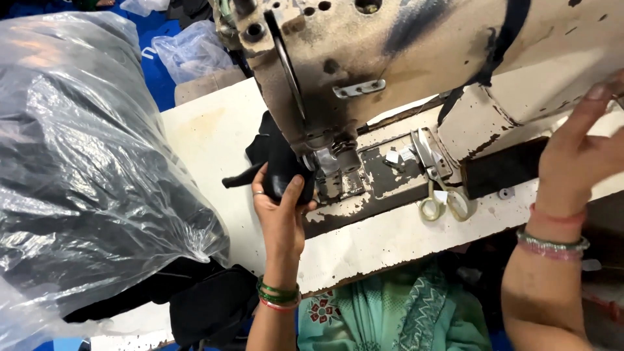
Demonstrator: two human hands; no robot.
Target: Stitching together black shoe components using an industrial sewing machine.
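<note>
My left hand (281,209) grips a black fabric piece (272,155) and holds it against the needle area (327,164) of a worn cream sewing machine (403,58). My right hand (578,153) is raised at the far right, palm toward the machine's body near its wheel end, fingers spread; nothing shows in it. Both wrists wear bangles. The fabric's far part lies on the white table (214,130) behind the machine head.
A big clear plastic bag (84,162) of dark fabric fills the left side. Scissors with pale handles (441,185) lie on the machine bed right of the needle. More black cloth (208,305) hangs off the table's near edge. Smaller plastic bags (192,49) sit behind.
</note>
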